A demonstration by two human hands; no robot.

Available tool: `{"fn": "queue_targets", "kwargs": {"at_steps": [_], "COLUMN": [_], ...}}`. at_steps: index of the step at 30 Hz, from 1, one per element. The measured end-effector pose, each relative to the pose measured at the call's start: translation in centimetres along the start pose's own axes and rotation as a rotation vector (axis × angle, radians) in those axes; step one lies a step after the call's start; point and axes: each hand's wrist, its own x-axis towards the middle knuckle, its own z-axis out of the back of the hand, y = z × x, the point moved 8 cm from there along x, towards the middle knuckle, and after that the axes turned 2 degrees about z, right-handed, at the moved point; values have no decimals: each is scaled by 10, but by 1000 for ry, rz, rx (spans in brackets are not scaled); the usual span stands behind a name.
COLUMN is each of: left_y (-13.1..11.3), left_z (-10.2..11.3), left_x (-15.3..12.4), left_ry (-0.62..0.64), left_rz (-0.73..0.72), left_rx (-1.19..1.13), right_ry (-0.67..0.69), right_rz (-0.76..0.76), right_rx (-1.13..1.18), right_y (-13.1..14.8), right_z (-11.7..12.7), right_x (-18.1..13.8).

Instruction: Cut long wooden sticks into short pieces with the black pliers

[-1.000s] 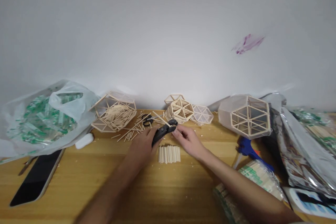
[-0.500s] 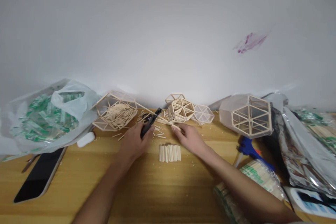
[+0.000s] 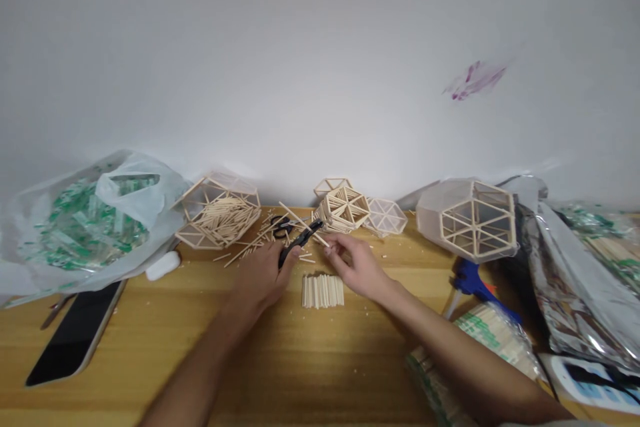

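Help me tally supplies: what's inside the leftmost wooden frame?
A jumbled heap of thin sticks lies inside the frame. What lies beneath the top layer cannot be seen, because the upper sticks cover it.

A phone (image 3: 75, 337) and white case (image 3: 163, 265) lie toward the tabletop's (image 3: 300, 370) left edge; a purple smear (image 3: 474, 82) marks the wall (image 3: 300, 47).

Extends left forearm (image 3: 215, 347) and right forearm (image 3: 457, 352) inward from near side; curls left hand (image 3: 261, 275), pinches with right hand (image 3: 361, 267).
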Motion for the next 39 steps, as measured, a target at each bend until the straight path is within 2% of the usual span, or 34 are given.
{"fn": "queue_targets", "kwargs": {"at_steps": [4, 12, 17, 21, 28, 35, 39], "left_y": [-3, -16, -20, -18, -17, -17, -13], "left_z": [-2, -10, -12, -9, -5, -4, -4], "left_x": [-1, -5, -5, -6, -6, -6, -5], "left_ry": [9, 18, 21, -8, -6, -27, -32], "left_rz": [-5, -40, -56, -80, -144, -179, -177], "left_rx": [20, -79, -93, -88, -153, -195, -179], "right_ry": [18, -58, -40, -3, 102, 140, 142], "right_rz": [54, 29, 17, 1, -125, -206, -181], "right_rx": [20, 33, 64, 199, 592, 774, 737], "right_y": [10, 7, 7, 6, 3, 2, 2], "right_z": [-2, 0, 1, 3, -7, -13, -16], "right_x": [-3, -4, -5, -4, -2, -4, -3]}}
